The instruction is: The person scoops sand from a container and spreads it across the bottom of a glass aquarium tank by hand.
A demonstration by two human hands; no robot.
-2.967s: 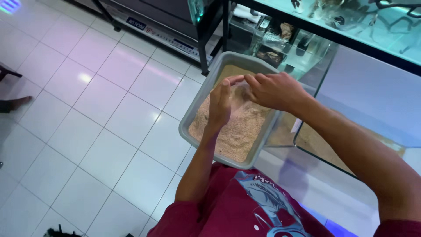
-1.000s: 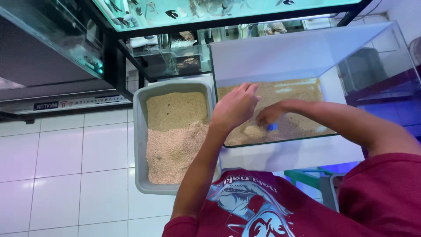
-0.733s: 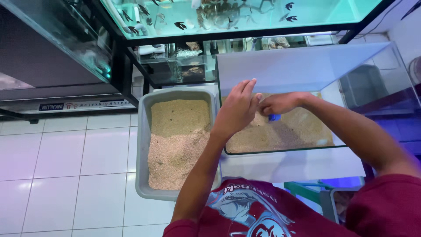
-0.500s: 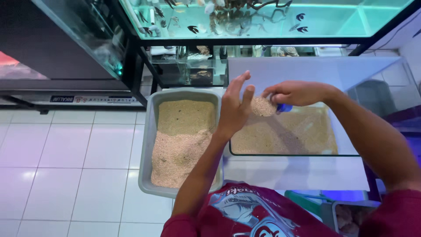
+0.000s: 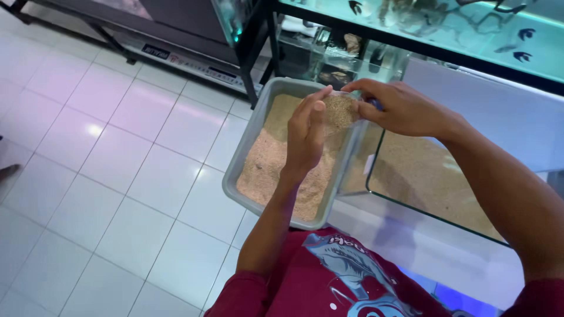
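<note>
1. Sand (image 5: 276,170) fills the grey tray (image 5: 235,182) on the floor, left of the glass tank (image 5: 435,176).
2. Right hand (image 5: 399,108) pinches what looks like a sand-filled scoop (image 5: 341,111) over the tray.
3. Left hand (image 5: 308,132), fingers loosely open, touches it.

Grey tray (image 5: 254,138), tan sand (image 5: 270,170), maroon printed shirt (image 5: 329,282), white floor tiles (image 5: 106,152)

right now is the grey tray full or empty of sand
Partly full: tan sand covers the floor of the grey tray, well below its rim.
</note>
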